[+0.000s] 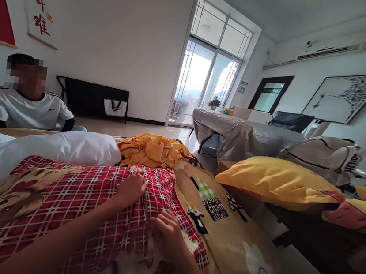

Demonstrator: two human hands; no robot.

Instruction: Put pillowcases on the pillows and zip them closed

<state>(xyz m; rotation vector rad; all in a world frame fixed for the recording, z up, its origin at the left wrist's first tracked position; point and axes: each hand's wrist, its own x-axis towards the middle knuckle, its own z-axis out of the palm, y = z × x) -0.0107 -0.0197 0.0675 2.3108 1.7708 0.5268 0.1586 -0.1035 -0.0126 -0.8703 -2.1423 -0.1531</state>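
Observation:
A red plaid pillowcase (94, 210) with a printed dog's head lies spread out in front of me. A dark line, like a seam or an opening, runs down its right part between my hands. My left hand (131, 189) is closed on the cloth at the upper end of this line. Lower down and to the right, my right hand (166, 230) pinches the cloth beside the line, its fingers curled. Beneath the pillowcase is a tan printed bedcover (223, 244) with lettering. What lies inside the pillowcase, if anything, is hidden.
White pillows or bedding (78, 147) lie to the left, and a crumpled yellow cloth (155, 149) behind. A yellow pillow (274, 179) rests on a box at right. Another person (26, 106) sits at far left. A covered table (250, 134) stands farther back.

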